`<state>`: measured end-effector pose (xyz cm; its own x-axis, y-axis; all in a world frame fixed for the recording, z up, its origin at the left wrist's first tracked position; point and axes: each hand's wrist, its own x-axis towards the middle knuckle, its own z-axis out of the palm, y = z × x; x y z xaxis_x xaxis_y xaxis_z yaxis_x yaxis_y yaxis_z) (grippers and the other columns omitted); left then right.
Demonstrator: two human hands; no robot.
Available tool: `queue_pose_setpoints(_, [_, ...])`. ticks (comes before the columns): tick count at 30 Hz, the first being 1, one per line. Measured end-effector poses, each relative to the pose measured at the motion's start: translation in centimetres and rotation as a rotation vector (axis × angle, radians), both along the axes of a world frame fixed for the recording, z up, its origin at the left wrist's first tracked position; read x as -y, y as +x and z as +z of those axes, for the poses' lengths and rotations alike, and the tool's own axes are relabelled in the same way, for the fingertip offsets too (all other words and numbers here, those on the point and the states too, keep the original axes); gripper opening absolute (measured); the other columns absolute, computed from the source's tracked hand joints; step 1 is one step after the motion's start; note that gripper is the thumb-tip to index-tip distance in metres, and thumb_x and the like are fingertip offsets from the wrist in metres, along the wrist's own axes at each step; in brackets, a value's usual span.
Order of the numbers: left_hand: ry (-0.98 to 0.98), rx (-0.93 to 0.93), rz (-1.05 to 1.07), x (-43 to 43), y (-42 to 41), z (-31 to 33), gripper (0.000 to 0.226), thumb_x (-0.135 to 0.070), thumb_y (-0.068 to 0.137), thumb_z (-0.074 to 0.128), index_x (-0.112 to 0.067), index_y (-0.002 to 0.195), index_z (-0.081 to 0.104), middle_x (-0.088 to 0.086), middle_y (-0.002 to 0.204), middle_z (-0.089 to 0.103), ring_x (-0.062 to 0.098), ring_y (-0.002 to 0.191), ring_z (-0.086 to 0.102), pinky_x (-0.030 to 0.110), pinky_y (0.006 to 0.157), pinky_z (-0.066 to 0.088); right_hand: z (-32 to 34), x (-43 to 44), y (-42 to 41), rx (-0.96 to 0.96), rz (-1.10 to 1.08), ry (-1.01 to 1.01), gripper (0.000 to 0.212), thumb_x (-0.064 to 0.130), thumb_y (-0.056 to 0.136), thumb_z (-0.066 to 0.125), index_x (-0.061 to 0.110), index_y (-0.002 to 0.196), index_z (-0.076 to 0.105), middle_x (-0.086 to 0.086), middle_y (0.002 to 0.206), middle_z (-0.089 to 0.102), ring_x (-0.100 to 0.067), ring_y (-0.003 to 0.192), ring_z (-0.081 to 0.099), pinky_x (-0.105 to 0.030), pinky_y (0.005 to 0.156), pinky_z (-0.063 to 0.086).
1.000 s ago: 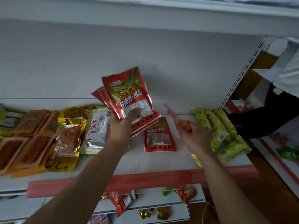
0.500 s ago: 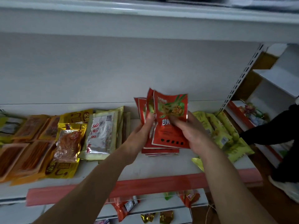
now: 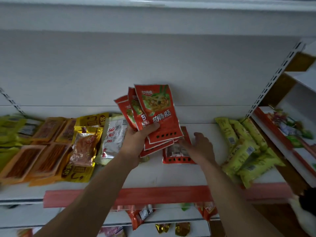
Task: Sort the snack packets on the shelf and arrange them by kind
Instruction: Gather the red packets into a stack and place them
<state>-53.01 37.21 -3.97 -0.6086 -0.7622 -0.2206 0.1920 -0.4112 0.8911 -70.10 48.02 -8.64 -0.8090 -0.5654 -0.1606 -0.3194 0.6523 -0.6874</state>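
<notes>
In the middle of the frame the left hand grips a fan of glossy red plastic snack packets printed with a picture of green vegetables and white lettering. Its thumb lies across the front packet and the other fingers are curled behind the bunch. The fan is held upright above the white metal shelf, its tops against the pale back panel, and at least three packets show in it.

Just right of centre the right hand is spread, holding nothing, with its fingers loosely straight and reaching left. The fingertips rest on a single red packet of the same kind, which lies flat on the shelf partly under the lower edge of the fan.

At the right of the frame a heap of long yellow-green packets lies on the same shelf, well apart from the flat red packet. Just left of the left hand are white and silver packets with red lettering, then shiny gold-yellow packets, then flat orange-brown packets towards the left edge.

A red plastic strip runs along the shelf's front edge. On the lower shelf, at the bottom of the frame, lie more red packets and small gold wrappers. A white slotted upright rises at the upper right.
</notes>
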Motion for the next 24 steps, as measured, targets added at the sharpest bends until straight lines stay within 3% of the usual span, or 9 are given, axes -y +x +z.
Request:
queue_pose_setpoints(4, [0.005, -0.018, 0.054, 0.0, 0.4, 0.0, 0.06, -0.023, 0.062, 0.083, -0.019, 0.118, 0.063, 0.007, 0.104, 0.075, 0.03, 0.09, 0.074, 0.036, 0.066, 0.06, -0.2, 1.0, -0.3, 0.134, 0.067, 0.052, 0.091, 0.046, 0.076, 0.079, 0.011, 0.146, 0.034, -0.012, 0.134, 0.056, -0.029, 0.119, 0.056, -0.031, 0.086, 0.044])
queue_pose_setpoints(6, [0.002, -0.01, 0.087, -0.1, 0.6, 0.0, 0.061, -0.024, 0.061, 0.083, -0.021, 0.119, 0.062, 0.006, 0.104, 0.075, 0.029, 0.091, 0.074, 0.04, 0.071, 0.06, 0.1, 0.8, -0.8, 0.279, 0.031, -0.007, 0.08, 0.03, 0.075, 0.083, 0.004, 0.139, 0.044, -0.013, 0.128, 0.061, -0.029, 0.112, 0.061, -0.029, 0.08, 0.044])
queue_pose_setpoints(8, [-0.021, 0.009, 0.123, 0.0, 0.8, 0.0, 0.06, -0.026, 0.061, 0.084, -0.025, 0.117, 0.062, 0.004, 0.104, 0.075, 0.028, 0.091, 0.074, 0.044, 0.079, 0.059, 0.5, 0.1, -1.5, 0.519, -0.016, -0.288, 0.053, 0.01, 0.072, 0.08, -0.005, 0.12, 0.063, -0.015, 0.108, 0.071, -0.033, 0.096, 0.069, -0.036, 0.082, 0.054])
queue_pose_setpoints(10, [-0.043, 0.009, 0.146, 0.1, 0.7, -0.2, 0.055, -0.026, 0.064, 0.085, -0.028, 0.114, 0.062, 0.002, 0.102, 0.076, 0.027, 0.091, 0.074, 0.045, 0.082, 0.058, 1.6, -0.8, -2.0, 0.701, -0.036, -0.59, 0.037, 0.007, 0.07, 0.078, 0.002, 0.106, 0.073, -0.018, 0.101, 0.073, -0.038, 0.095, 0.07, -0.051, 0.088, 0.056])
queue_pose_setpoints(14, [-0.072, 0.018, 0.147, 0.0, 0.2, -0.4, 0.051, -0.023, 0.07, 0.084, -0.026, 0.117, 0.062, 0.001, 0.102, 0.076, 0.027, 0.092, 0.073, 0.045, 0.081, 0.058, 4.5, -2.4, -2.3, 0.84, 0.23, -0.952, 0.028, 0.022, 0.079, 0.072, 0.017, 0.106, 0.076, -0.01, 0.113, 0.072, -0.028, 0.102, 0.07, -0.037, 0.076, 0.058])
queue_pose_setpoints(18, [-0.119, 0.018, 0.068, -0.5, -0.7, -0.6, 0.056, -0.021, 0.067, 0.084, -0.022, 0.12, 0.063, 0.005, 0.107, 0.075, 0.029, 0.096, 0.072, 0.048, 0.084, 0.057, 5.8, -2.8, -2.2, 0.771, 0.393, -0.846, 0.048, 0.029, 0.076, 0.077, 0.013, 0.12, 0.068, -0.015, 0.119, 0.069, -0.035, 0.108, 0.067, -0.041, 0.083, 0.056])
queue_pose_setpoints(20, [-0.12, 0.027, -0.06, -1.0, -1.1, -0.7, 0.05, -0.02, 0.063, 0.086, -0.027, 0.109, 0.071, 0.006, 0.103, 0.075, 0.028, 0.093, 0.073, 0.043, 0.076, 0.06, 5.8, -2.1, -1.6, 0.648, 0.4, -0.741, 0.048, 0.027, 0.074, 0.078, 0.015, 0.119, 0.067, -0.013, 0.114, 0.071, -0.034, 0.104, 0.069, -0.043, 0.087, 0.056])
queue_pose_setpoints(22, [-0.103, 0.036, -0.209, -1.5, -1.3, -0.9, 0.043, -0.02, 0.063, 0.085, -0.032, 0.103, 0.073, 0.006, 0.102, 0.076, 0.027, 0.091, 0.074, 0.033, 0.068, 0.06, 5.4, -1.5, -1.2, 0.583, 0.313, -0.675, 0.05, 0.028, 0.069, 0.081, 0.017, 0.115, 0.064, -0.008, 0.106, 0.074, -0.028, 0.094, 0.072, -0.038, 0.077, 0.058])
queue_pose_setpoints(24, [-0.079, 0.043, -0.296, -1.7, -1.5, -1.4, 0.059, -0.023, 0.065, 0.083, -0.03, 0.12, 0.063, 0.008, 0.108, 0.074, 0.029, 0.095, 0.073, 0.034, 0.07, 0.06, 4.7, -1.4, -1.2, 0.691, 0.221, -0.661, 0.076, 0.033, 0.058, 0.088, 0.019, 0.123, 0.052, -0.005, 0.112, 0.071, -0.026, 0.091, 0.073, -0.035, 0.069, 0.057])
